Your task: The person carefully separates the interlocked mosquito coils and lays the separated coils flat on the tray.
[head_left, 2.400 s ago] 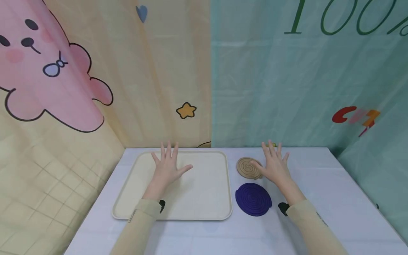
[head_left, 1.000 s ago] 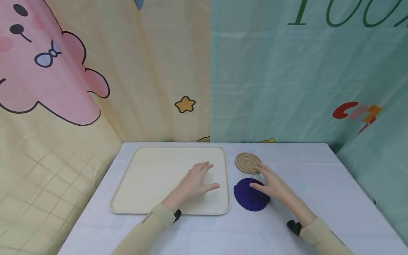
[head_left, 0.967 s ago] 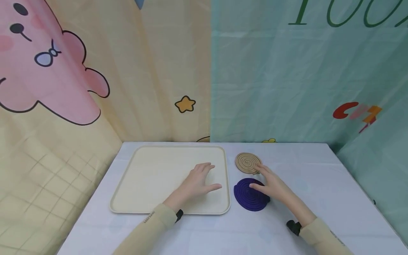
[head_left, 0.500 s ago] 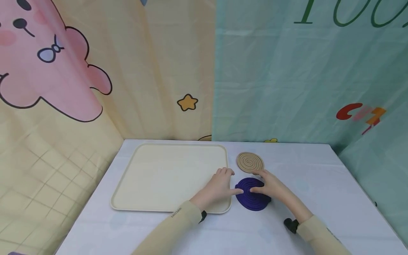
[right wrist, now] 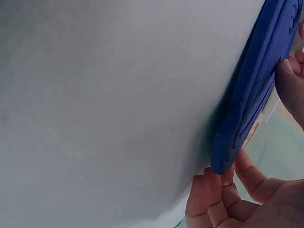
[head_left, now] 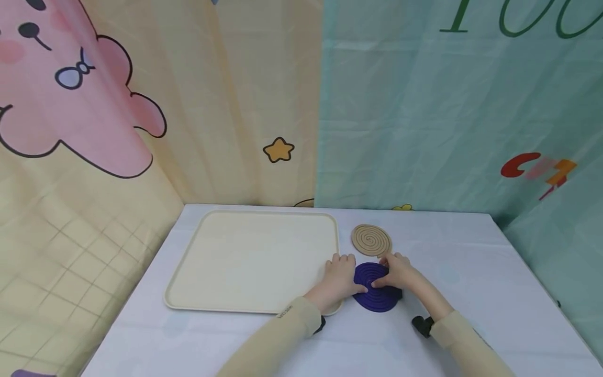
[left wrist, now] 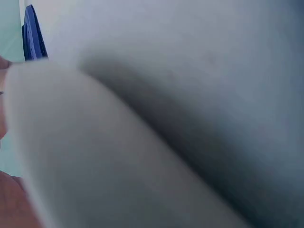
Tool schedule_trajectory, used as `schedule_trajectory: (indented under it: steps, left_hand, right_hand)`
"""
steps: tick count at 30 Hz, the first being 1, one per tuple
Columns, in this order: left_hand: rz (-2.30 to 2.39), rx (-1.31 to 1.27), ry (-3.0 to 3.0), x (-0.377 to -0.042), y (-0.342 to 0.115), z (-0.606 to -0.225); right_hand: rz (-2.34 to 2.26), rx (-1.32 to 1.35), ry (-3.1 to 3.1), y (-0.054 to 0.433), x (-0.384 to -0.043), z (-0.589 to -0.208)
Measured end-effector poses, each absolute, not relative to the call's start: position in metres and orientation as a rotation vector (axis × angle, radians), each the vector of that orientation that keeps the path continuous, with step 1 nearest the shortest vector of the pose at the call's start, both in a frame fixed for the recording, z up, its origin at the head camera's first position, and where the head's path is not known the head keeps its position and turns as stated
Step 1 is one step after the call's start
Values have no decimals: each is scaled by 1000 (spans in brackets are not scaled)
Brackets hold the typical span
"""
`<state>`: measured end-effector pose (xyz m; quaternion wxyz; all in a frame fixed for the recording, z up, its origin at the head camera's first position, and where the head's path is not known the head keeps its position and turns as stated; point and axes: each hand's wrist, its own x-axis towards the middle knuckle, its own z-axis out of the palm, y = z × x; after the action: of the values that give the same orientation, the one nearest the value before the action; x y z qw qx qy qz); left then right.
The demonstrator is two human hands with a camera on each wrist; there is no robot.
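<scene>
A purple spiral-coiled disc (head_left: 377, 299) lies flat on the table just right of the tray. My left hand (head_left: 335, 280) holds its left side, thumb on top and fingers bent at the edge. From the other side my right hand (head_left: 400, 273) grips it, the thumb lying over the coils. In the right wrist view, the right fingers (right wrist: 209, 194) meet the end of the thick disc (right wrist: 247, 90), and the left thumb (right wrist: 289, 83) lies on its face. The left wrist view shows only a sliver of the disc (left wrist: 33, 35) beyond a large blurred pale shape.
A cream rectangular tray (head_left: 249, 262) takes up the left of the white-covered table (head_left: 471, 277), its right rim beside my left hand. A smaller tan spiral disc (head_left: 370, 240) lies behind the purple one. Printed curtains (head_left: 400, 104) hang along the back and sides.
Both hands were spread and raised at first. My left hand has moved right across the tray to the purple disc, and my right hand has come down and bent its fingers at the disc's right edge.
</scene>
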<state>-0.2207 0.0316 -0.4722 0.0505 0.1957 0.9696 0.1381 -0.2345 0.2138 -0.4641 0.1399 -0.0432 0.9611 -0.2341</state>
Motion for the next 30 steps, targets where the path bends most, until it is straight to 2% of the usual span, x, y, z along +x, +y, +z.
schedule_trajectory:
  steps: [7,19,30]
  left_hand:
    - [228,619,2989,-218,36,-476]
    - [306,567,2997,-220,36,-477]
    - [694,485,2892,-227,33,-478]
  right_hand:
    - [-736,-108,2739,216,-238,-466]
    - [-900,-45,2635,220,-244,-462]
    - [-1150,12,2415,223,-239,-459]
